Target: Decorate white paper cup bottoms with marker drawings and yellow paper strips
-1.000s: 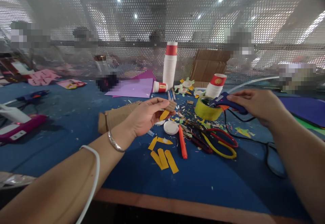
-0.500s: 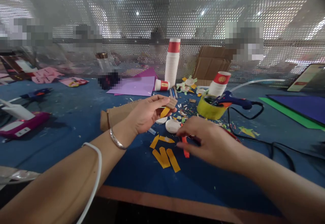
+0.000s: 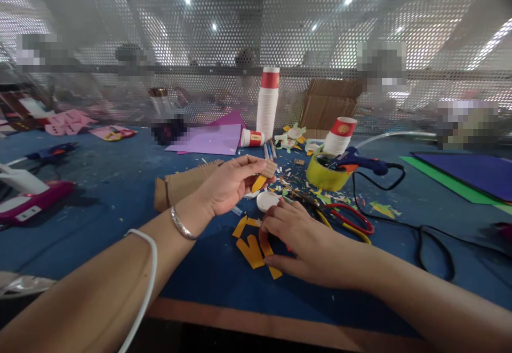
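Note:
Between the thumb and fingers of my left hand (image 3: 234,182) is a small piece of corrugated cardboard (image 3: 269,169) with a yellow paper strip (image 3: 259,183) at its lower side. My right hand (image 3: 294,235) is low over the table, fingers apart, its thumb and index finger around one of several yellow strips (image 3: 249,250); whether it touches that strip I cannot tell. A white round disc (image 3: 267,201) lies just beyond its fingertips. Under the right hand, an orange object is mostly hidden.
A folded cardboard piece (image 3: 188,182) lies behind my left wrist. Scissors (image 3: 352,219) lie right of my right hand. Further back are a yellow tape roll (image 3: 326,174) with a glue gun (image 3: 362,162), paper scraps, and a tall cup stack (image 3: 268,105). A black cable (image 3: 420,235) trails rightward.
My right hand has moved slightly left and down onto the yellow strips, uncovering the scissors and covering most of the orange object. My left hand still holds the cardboard piece.

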`<state>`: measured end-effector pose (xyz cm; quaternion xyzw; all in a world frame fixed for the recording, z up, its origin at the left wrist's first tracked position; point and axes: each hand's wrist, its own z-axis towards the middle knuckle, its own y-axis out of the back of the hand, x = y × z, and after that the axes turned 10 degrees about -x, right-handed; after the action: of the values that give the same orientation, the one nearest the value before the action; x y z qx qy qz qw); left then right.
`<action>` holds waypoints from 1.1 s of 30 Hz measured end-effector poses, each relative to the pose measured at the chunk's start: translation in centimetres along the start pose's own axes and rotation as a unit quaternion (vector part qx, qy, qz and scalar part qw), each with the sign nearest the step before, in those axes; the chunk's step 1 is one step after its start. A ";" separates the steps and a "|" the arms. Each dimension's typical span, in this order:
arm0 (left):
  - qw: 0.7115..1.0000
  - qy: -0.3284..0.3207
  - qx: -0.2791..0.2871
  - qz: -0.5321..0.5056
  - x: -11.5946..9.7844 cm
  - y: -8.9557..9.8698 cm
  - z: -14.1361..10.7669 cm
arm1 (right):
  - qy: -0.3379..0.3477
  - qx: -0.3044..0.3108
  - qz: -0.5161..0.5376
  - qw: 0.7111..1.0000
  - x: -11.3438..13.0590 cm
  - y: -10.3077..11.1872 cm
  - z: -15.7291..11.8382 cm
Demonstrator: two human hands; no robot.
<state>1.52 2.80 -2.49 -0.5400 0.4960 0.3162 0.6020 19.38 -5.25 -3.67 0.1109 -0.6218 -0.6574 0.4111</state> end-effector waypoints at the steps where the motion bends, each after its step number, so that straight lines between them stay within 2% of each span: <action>1: 1.000 0.000 0.001 0.002 0.0 0.0 0.0 | -0.004 -0.001 0.004 1.000 0.0 0.1 0.0; 12: 1.000 -0.004 0.016 0.009 0.2 0.2 0.1 | -0.027 0.009 0.074 0.997 0.0 0.1 0.2; 17: 1.000 -0.001 0.014 0.003 0.3 0.2 0.3 | 0.003 0.031 0.074 0.997 -0.5 0.9 -0.4; 28: 1.000 0.008 0.014 0.002 0.3 0.3 0.2 | -0.029 0.053 0.071 0.996 -0.1 1.2 -0.5; 33: 1.000 0.013 0.009 0.012 0.1 0.0 0.1 | -0.069 0.056 0.162 0.983 0.0 1.3 -0.2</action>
<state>1.60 2.91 -2.63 -0.5324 0.5129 0.3122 0.5967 20.07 -5.19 -2.50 -0.0140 -0.6944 -0.5518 0.4616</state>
